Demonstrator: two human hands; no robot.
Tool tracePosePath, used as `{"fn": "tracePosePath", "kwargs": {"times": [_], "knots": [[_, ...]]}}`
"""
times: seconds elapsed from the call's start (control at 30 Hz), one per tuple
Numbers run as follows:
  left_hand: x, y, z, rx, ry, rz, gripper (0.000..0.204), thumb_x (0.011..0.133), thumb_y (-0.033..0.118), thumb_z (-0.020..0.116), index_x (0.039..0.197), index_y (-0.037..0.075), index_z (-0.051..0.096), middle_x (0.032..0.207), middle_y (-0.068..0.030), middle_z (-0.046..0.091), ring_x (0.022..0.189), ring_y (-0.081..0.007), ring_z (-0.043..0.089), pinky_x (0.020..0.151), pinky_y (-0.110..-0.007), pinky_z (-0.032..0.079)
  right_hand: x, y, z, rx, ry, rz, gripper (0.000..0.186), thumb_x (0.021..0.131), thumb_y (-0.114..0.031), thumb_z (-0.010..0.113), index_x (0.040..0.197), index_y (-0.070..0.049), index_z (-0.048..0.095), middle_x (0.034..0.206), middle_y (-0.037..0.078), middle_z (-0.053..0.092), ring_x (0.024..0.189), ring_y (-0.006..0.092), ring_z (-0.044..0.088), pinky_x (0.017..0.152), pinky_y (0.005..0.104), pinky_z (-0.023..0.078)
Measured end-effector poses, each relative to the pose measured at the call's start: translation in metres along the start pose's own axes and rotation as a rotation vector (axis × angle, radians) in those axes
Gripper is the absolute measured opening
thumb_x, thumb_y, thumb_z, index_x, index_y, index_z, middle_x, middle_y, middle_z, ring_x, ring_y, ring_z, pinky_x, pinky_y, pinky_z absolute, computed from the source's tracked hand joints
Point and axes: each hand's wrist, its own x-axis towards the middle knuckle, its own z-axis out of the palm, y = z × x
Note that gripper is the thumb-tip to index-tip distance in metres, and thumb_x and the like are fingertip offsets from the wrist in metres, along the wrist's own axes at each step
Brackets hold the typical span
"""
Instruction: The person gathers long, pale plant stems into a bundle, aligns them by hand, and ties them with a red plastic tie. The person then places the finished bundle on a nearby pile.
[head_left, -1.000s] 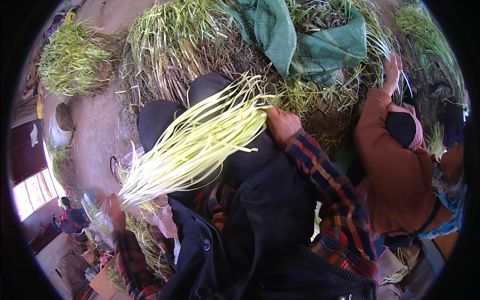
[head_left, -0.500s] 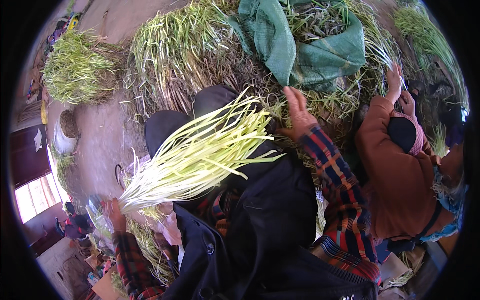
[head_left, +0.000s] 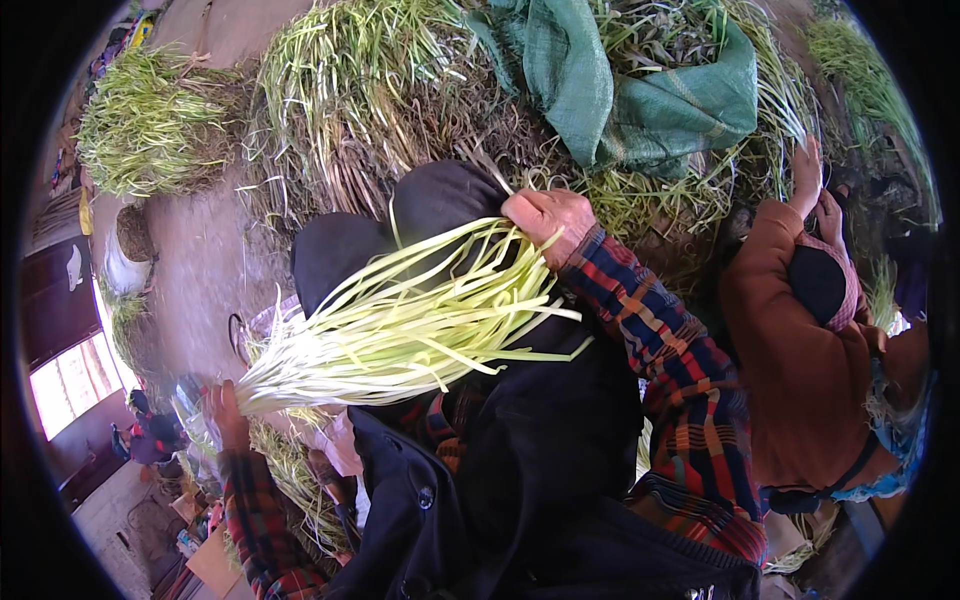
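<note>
Yellow-green leaf bunch (head_left: 400, 330) spans lap (head_left: 530, 400), between hands. Left hand (head_left: 228, 415): grip closed round white stem ends (head_left: 258, 392). Right hand (head_left: 550, 225): grip curled at leaf tips (head_left: 535, 290), can't tell what's pinched. Best: anchor white ends firmly, draw strays gently, avoid creasing leaves.

- Indoor produce workroom, with a bare brown floor (head_left: 200, 290) and bright window (head_left: 75, 382).
- Large heap of long-leaved green plants (head_left: 345, 110); smaller heap (head_left: 150, 120) beyond.
- Open green woven sack (head_left: 690, 108).
- 1 co-worker in brown (head_left: 800, 370) handling plants.
</note>
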Motion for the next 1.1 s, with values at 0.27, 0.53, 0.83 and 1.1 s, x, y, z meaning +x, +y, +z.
{"fn": "tracePosePath", "kwargs": {"times": [0.27, 0.53, 0.83, 1.1], "knots": [[0.031, 0.026, 0.007, -0.044, -0.124, 0.082, 0.029, 0.078, 0.007, 0.061, 0.107, 0.003, 0.060, 0.085, -0.0135, 0.054, 0.079, -0.0340, 0.057, 0.070, -0.047, 0.045, -0.004, 0.062, 0.081, 0.227, -0.286, 0.769, 0.042, 0.095, -0.047, 0.053, 0.120, -0.014, 0.059, 0.105, 0.024, 0.070, 0.101, 0.0430, 0.066, 0.084, 0.0495, 0.052], [0.009, 0.055, -0.006, -0.075, -0.144, -0.005, 0.029, 0.079, 0.005, 0.060, 0.108, 0.002, 0.059, 0.087, -0.0135, 0.056, 0.079, -0.0339, 0.056, 0.071, -0.046, 0.045, -0.119, 0.111, 0.083, 0.036, -0.404, 1.106, 0.063, 0.078, -0.033, 0.077, 0.130, -0.012, 0.050, 0.125, 0.019, 0.056, 0.110, 0.0398, 0.062, 0.091, 0.0463, 0.053], [0.001, 0.057, -0.006, -0.124, -0.033, -0.077, 0.032, 0.079, 0.001, 0.060, 0.111, 0.002, 0.058, 0.088, -0.0141, 0.056, 0.079, -0.0362, 0.057, 0.071, -0.048, 0.046, -0.095, 0.056, -0.046, -0.244, -0.168, 0.898, 0.093, 0.081, -0.016, 0.076, 0.157, -0.015, 0.021, 0.153, 0.017, 0.032, 0.121, 0.0405, 0.057, 0.096, 0.0500, 0.052], [-0.016, 0.064, -0.007, -0.164, 0.023, -0.069, 0.033, 0.081, 0.000, 0.057, 0.114, 0.001, 0.057, 0.089, -0.0167, 0.056, 0.078, -0.0373, 0.056, 0.070, -0.048, 0.045, -0.025, -0.005, -0.022, -0.032, -0.236, 0.430, 0.070, 0.092, -0.009, 0.054, 0.155, -0.028, 0.028, 0.145, 0.017, 0.046, 0.113, 0.0384, 0.064, 0.094, 0.0447, 0.054]]}}
